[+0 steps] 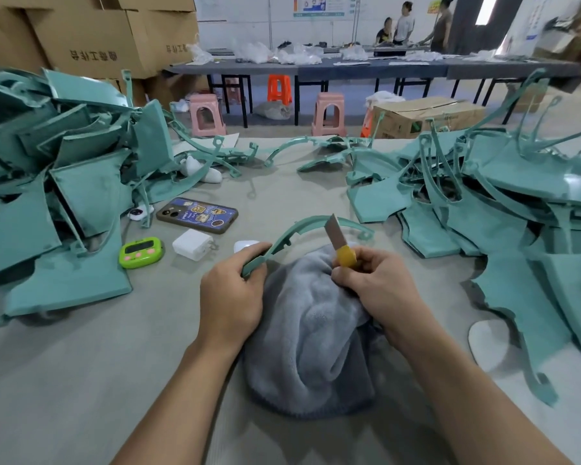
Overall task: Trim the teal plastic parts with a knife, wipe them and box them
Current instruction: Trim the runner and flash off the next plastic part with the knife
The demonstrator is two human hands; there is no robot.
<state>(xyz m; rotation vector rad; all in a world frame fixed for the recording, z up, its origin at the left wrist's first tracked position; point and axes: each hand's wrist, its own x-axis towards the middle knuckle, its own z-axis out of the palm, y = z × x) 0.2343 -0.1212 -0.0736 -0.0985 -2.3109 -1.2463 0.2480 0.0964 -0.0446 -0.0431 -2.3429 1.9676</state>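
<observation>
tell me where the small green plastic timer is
Head view, left side: the small green plastic timer lies between the white charger block and the left pile of teal plastic parts.

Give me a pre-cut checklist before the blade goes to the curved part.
1. Left hand has a grip on the curved teal part at its near end: ok.
2. Right hand holds the knife by its yellow handle: ok.
3. Blade out, pointing up and away from both hands: ok.
4. Blade seated on the part's edge: cannot tell; they overlap in this view.
5. Grey cloth under the hands, ready for wiping: ok.
6. Cardboard boxes within reach: cannot tell; they stand behind the left pile.
</observation>
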